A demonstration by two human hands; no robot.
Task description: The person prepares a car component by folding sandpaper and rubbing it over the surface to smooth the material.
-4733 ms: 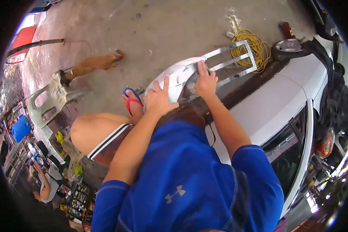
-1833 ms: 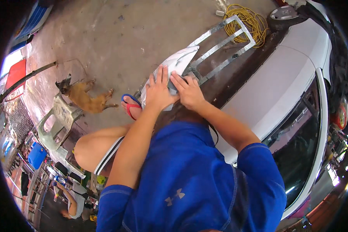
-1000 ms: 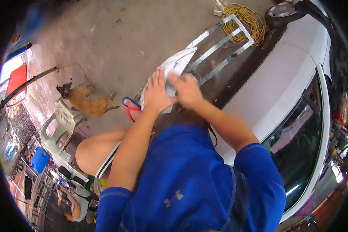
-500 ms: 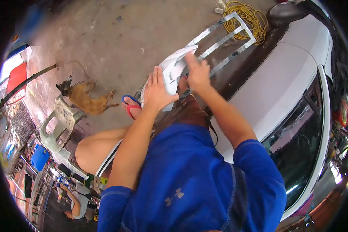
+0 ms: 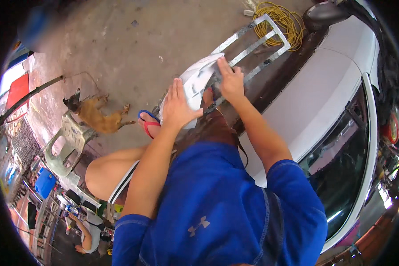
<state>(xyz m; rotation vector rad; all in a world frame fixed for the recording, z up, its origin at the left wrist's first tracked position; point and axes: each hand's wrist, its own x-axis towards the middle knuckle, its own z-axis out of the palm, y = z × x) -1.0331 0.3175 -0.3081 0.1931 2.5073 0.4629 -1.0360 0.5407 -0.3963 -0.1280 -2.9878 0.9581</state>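
A white curved panel with dark grey smudges lies over my lap and the near end of a metal frame. My left hand rests flat on the panel's near left part, fingers stretched forward and thumb apart. At the panel's far right edge is my right hand; its front fingers point forward against the edge and the others are bent. Whatever may be under those right fingertips is hidden.
A white car stands close on the right. Beyond the frame lies a coiled yellow hose or cable. To the left are a lying brown dog, a pale plastic chair and, lower down, another person.
My right hand, blurred before, shows sharply now and sits slightly to the right along the panel's far edge. The left hand stays on the panel.
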